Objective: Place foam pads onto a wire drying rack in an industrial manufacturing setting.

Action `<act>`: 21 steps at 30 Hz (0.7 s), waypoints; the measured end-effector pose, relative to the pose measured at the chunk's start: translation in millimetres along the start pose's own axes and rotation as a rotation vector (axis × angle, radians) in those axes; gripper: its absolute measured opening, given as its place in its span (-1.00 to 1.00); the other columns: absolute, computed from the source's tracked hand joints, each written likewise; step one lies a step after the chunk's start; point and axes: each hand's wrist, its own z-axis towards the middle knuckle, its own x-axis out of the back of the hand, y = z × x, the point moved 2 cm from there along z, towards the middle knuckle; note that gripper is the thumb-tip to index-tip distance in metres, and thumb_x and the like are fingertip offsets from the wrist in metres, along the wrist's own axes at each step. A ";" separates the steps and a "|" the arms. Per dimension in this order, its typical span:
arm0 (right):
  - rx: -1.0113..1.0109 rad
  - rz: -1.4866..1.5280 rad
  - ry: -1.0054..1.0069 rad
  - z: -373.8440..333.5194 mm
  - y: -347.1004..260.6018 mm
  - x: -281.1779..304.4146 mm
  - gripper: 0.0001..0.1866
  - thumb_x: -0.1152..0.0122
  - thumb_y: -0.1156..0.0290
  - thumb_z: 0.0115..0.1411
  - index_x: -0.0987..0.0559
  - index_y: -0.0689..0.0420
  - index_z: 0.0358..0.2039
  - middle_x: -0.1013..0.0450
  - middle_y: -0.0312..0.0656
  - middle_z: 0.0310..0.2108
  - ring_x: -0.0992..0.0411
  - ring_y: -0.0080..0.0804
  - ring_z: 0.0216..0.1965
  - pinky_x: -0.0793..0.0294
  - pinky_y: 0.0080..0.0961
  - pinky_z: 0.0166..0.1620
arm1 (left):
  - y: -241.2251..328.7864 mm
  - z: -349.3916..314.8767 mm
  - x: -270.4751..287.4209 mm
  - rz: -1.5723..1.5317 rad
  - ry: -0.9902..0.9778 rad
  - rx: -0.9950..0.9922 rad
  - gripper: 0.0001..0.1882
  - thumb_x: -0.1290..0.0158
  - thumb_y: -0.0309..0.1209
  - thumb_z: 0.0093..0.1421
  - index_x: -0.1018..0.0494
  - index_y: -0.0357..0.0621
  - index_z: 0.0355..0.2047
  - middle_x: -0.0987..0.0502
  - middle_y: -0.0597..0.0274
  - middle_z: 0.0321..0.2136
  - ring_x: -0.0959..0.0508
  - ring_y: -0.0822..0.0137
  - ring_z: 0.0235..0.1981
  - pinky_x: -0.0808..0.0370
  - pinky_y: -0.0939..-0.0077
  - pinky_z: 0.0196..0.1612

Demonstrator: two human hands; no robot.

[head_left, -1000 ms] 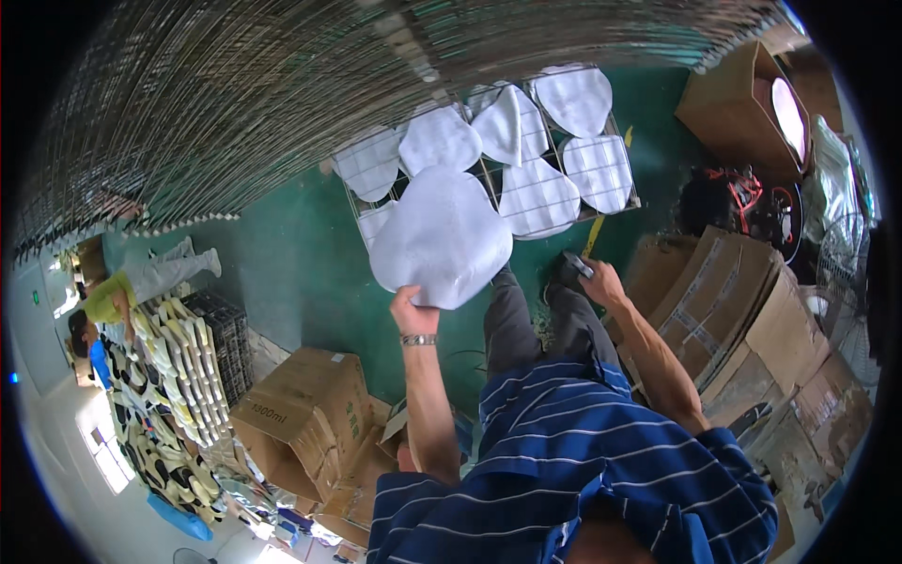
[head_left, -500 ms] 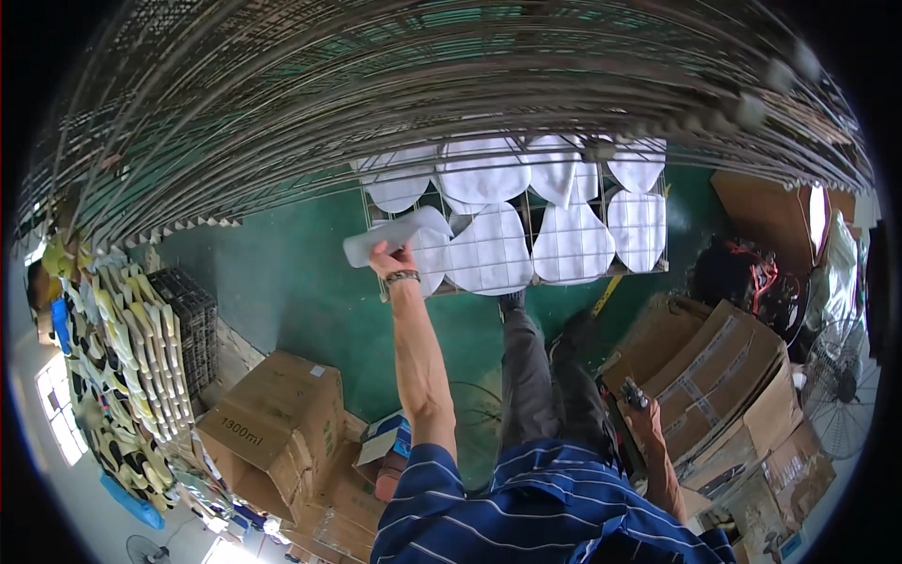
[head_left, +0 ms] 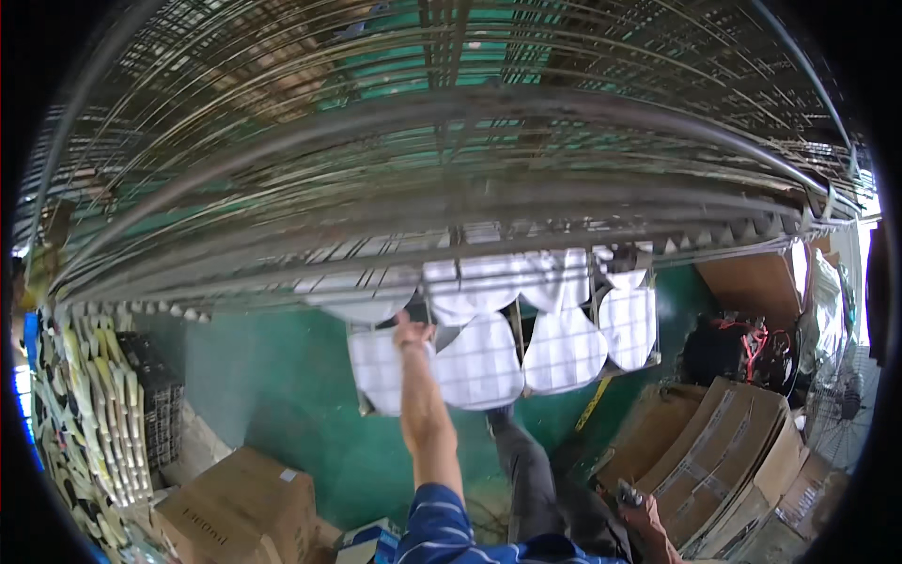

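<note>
Left hand (head_left: 412,333), left of centre: at white pad (head_left: 365,301), grip unclear. Right hand (head_left: 643,522), lower right: gripping grey object (head_left: 627,492). Wire rack (head_left: 366,410), centre: looks mostly covered, gaps left.

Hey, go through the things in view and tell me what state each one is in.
White pieces: spread out on the lower wire rack.
Lower wire rack: loaded with white pieces.
Left hand: stretched out, its contact with the nearest piece unclear.
Right hand: closed around a grey tool.
Grey tool: held.
Cardboard sheets: flattened, stacked.
Cardboard box: assembled.
Fan: upright, spinning or not unclear.
</note>
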 end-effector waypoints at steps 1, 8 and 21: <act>0.048 -0.074 0.033 -5.6 -8.1 2.9 -0.73 -0.31 0.40 -0.07 -0.64 0.24 -0.33 -0.55 -0.15 -0.56 -0.46 -0.47 -0.51 -0.47 -0.37 -0.36 | -16.4 -4.8 7.5 0.161 -0.147 -0.060 -0.48 -0.15 0.13 0.20 -0.48 -0.08 -0.15 -0.54 0.16 -0.44 -0.51 0.17 -0.49 -0.59 -0.29 -0.18; 0.228 0.041 -0.023 -45.0 -8.4 4.3 -0.58 -0.27 0.38 0.06 -0.62 0.17 -0.03 -0.57 0.07 -0.41 -0.55 -0.32 -0.39 -0.51 -0.31 -0.24 | -141.1 -151.1 31.2 1.088 -0.443 -0.627 -0.33 -0.35 -0.05 -0.01 -0.52 -0.13 0.07 -0.70 0.21 -0.31 -0.68 0.32 -0.29 -0.60 0.40 -0.18; 0.196 0.592 0.312 -244.3 212.5 53.1 -0.42 -0.23 0.49 0.05 -0.52 0.12 0.17 -0.57 0.09 -0.22 -0.55 -0.24 -0.22 -0.48 -0.42 -0.09 | -316.4 -412.6 323.7 1.863 -0.156 0.017 -0.67 -0.08 -0.18 0.23 -0.61 -0.06 -0.09 -0.64 0.13 -0.29 -0.64 0.22 -0.24 -0.66 0.19 -0.34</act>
